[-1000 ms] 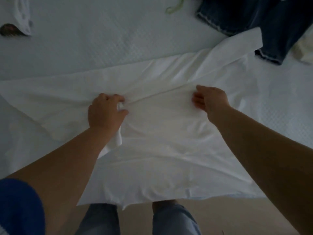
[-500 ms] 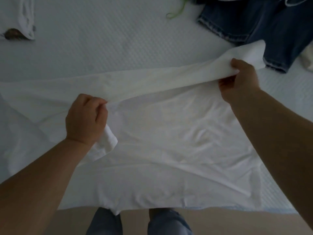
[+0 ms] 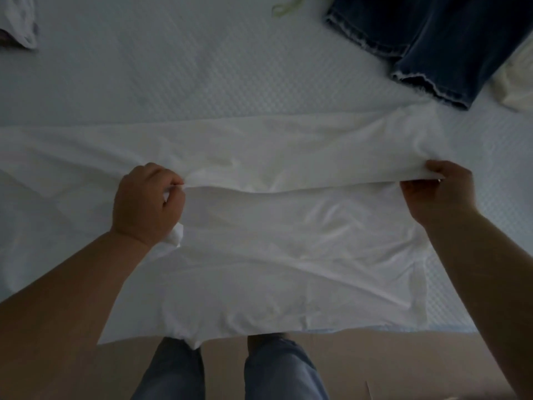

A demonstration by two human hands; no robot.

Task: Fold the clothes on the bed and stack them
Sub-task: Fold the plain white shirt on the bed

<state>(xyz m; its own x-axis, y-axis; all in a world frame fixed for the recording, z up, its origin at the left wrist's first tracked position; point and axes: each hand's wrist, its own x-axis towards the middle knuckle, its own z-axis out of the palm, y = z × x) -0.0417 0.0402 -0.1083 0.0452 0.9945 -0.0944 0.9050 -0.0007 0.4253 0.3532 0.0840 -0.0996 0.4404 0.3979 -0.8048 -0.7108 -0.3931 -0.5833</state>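
Folding a white shirt [image 3: 288,241] that is lying across the near edge of the bed [image 3: 173,67]: the left hand [image 3: 147,203] and right hand [image 3: 441,192] are each pinching its raised fold, well apart. Next, I judge, that taut edge needs laying flat. Jeans [image 3: 432,44] are waiting at the far right corner.

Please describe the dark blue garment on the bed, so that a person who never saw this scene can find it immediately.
Look at the white textured bed and go to its far right corner. There the dark blue denim jeans lie, past the white garment that both hands hold. They are the only dark item, with frayed pale hems, beside a cream cloth.
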